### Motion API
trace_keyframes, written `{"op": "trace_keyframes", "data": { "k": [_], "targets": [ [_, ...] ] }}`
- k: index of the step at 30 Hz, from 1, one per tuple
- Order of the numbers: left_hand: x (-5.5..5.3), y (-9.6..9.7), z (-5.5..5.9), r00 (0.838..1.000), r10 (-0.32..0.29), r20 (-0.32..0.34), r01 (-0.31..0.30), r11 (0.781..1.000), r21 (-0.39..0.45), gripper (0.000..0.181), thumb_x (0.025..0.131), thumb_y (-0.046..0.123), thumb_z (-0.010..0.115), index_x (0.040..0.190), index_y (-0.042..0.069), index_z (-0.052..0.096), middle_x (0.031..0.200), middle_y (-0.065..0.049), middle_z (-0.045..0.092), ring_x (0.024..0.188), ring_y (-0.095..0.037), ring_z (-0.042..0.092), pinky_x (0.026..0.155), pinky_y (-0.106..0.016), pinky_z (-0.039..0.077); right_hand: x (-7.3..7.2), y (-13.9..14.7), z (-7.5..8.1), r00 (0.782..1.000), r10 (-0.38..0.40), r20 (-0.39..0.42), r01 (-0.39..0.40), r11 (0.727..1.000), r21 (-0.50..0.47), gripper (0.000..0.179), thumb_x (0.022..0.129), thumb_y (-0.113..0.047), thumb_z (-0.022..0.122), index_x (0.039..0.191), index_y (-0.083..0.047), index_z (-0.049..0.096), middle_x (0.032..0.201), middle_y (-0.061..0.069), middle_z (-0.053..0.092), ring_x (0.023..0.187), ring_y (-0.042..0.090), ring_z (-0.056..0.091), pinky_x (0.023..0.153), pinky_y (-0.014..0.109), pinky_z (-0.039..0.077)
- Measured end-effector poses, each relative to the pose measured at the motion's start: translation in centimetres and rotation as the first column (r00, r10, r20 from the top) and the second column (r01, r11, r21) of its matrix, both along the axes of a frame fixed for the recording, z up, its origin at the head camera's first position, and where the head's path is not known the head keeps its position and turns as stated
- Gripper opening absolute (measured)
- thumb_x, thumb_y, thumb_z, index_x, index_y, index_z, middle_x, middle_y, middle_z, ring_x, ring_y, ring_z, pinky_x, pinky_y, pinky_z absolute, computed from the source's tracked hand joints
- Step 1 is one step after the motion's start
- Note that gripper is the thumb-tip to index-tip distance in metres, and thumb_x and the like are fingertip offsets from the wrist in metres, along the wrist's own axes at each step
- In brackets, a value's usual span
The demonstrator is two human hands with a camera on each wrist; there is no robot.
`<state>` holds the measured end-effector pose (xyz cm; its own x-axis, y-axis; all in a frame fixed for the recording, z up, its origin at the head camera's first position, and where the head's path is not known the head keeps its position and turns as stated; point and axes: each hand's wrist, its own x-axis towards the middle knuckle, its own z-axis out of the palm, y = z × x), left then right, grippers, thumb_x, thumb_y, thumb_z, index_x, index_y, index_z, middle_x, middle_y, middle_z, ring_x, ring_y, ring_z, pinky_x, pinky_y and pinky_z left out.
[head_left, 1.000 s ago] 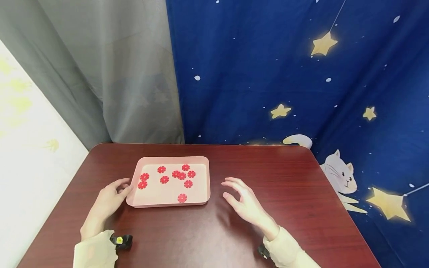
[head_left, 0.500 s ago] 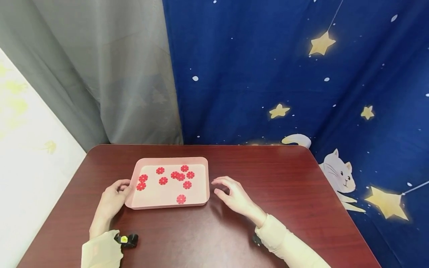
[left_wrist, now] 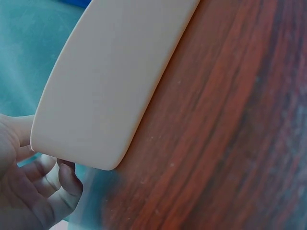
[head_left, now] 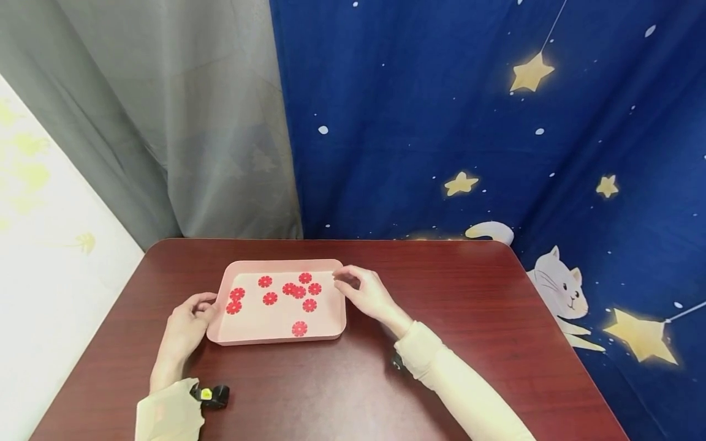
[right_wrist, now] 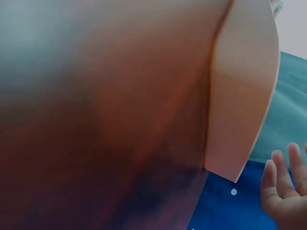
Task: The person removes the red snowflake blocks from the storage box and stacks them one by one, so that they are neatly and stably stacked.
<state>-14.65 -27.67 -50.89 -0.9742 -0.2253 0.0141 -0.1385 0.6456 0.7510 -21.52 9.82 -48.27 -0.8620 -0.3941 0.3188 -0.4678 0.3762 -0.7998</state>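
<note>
Head view: A person's right hand (head_left: pixel 371 297) reaches over the right end of a pink tray (head_left: pixel 259 324) on a dark red tabletop (head_left: pixel 441 306), thumb and forefinger curved, a gap between them and nothing visibly held. At the opposite end, the left hand (head_left: pixel 184 331) holds the tray's short wall, thumb at the rim and the other fingers curled outside it.

The tray sits with its long axis running left to right between the two hands. Ten red discs (head_left: pixel 269 298) lie scattered inside, all to the left of the right fingers. The nearest disc (head_left: pixel 314 288) rests a little left of those fingertips and slightly toward the person, far closer to the right hand than the left. Round and notched, it shows no long axis.

How high the right fingertips stand above the tray, and whether they touch its rim, cannot be told. The right wrist view shows that hand's fingers spread, cut off by the frame edge, with the foreground blurred. The left wrist view shows only the tray's outer wall, which hides the left thumb tip and all the discs.
</note>
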Motion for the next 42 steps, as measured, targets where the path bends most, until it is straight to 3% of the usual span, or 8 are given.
{"op": "trace_keyframes", "data": {
  "k": [10,15,20,24,29,32,38,42],
  "targets": [
    [-0.1,0.1,-0.2,1.0,0.008,-0.009,-0.008,1.0,0.01,0.035,0.099,0.026,0.057,0.125,0.003,0.06,0.098,-0.011,0.062,0.081,-0.021,0.054,0.066,-0.025,0.04,-1.9,-3.1,0.5,0.999,0.05,0.021,-0.052,0.993,0.109,0.018,0.091,-0.009,0.067,0.11,-0.008,0.07,0.097,0.0,0.07,0.087,0.008,0.063,0.078,0.034,0.053],
    [-0.1,-0.1,-0.3,1.0,0.003,-0.026,-0.003,1.0,0.005,0.035,0.099,0.025,0.058,0.125,0.002,0.06,0.097,-0.012,0.062,0.081,-0.021,0.054,0.066,-0.024,0.04,-2.7,-4.7,0.2,0.999,0.01,0.031,-0.014,0.992,0.129,0.019,0.091,-0.006,0.065,0.109,-0.006,0.07,0.097,0.003,0.07,0.087,0.009,0.063,0.079,0.029,0.052],
    [-0.2,-0.1,-0.3,1.0,0.0,-0.028,0.0,1.0,-0.002,0.035,0.098,0.026,0.058,0.124,0.003,0.06,0.098,-0.011,0.062,0.081,-0.021,0.054,0.066,-0.024,0.04,-3.8,-5.9,-0.1,0.992,-0.005,0.13,-0.01,0.993,0.122,0.022,0.09,-0.008,0.067,0.111,-0.005,0.07,0.092,-0.002,0.068,0.083,0.009,0.062,0.076,0.024,0.05],
    [-0.2,-0.1,-0.3,1.0,0.001,-0.024,-0.001,1.0,-0.004,0.034,0.098,0.024,0.058,0.124,0.003,0.06,0.098,-0.011,0.062,0.081,-0.02,0.055,0.066,-0.024,0.04,-4.5,-6.8,0.2,0.975,0.021,0.22,-0.052,0.989,0.138,0.024,0.089,-0.006,0.068,0.113,-0.004,0.069,0.09,0.0,0.068,0.08,0.01,0.063,0.071,0.022,0.05],
    [-0.2,-0.1,-0.3,1.0,0.005,-0.023,-0.005,1.0,0.001,0.034,0.098,0.025,0.059,0.125,0.003,0.06,0.098,-0.011,0.062,0.082,-0.021,0.055,0.066,-0.023,0.041,-5.6,-7.8,0.3,0.93,0.078,0.358,-0.139,0.979,0.148,0.028,0.089,-0.002,0.067,0.117,-0.001,0.066,0.093,0.008,0.071,0.081,0.017,0.066,0.066,0.026,0.051],
    [-0.2,-0.1,-0.3,1.0,0.004,-0.023,-0.004,1.0,0.002,0.035,0.098,0.025,0.06,0.125,0.002,0.06,0.098,-0.012,0.062,0.082,-0.021,0.056,0.065,-0.023,0.041,-5.9,-8.2,0.3,0.896,0.056,0.441,-0.142,0.976,0.166,0.03,0.087,-0.003,0.069,0.117,-0.002,0.066,0.092,0.006,0.07,0.079,0.017,0.065,0.069,0.03,0.052],
    [-0.3,-0.1,-0.2,1.0,-0.003,-0.01,0.003,1.0,0.0,0.035,0.098,0.024,0.058,0.126,0.002,0.059,0.099,-0.012,0.061,0.083,-0.022,0.054,0.066,-0.023,0.041,-6.1,-8.7,0.5,0.789,-0.021,0.614,-0.039,0.996,0.084,0.033,0.083,-0.001,0.072,0.116,0.0,0.067,0.088,0.007,0.069,0.076,0.022,0.064,0.076,0.038,0.054],
    [-0.1,0.1,-0.3,1.0,-0.004,-0.001,0.004,1.0,0.0,0.035,0.098,0.022,0.058,0.127,0.002,0.058,0.099,-0.012,0.061,0.084,-0.022,0.054,0.065,-0.023,0.041,-5.5,-9.2,-0.1,0.749,-0.068,0.659,0.022,0.997,0.079,0.028,0.083,-0.001,0.074,0.111,-0.001,0.068,0.078,0.011,0.067,0.067,0.023,0.063,0.07,0.036,0.055]
  ]
}}
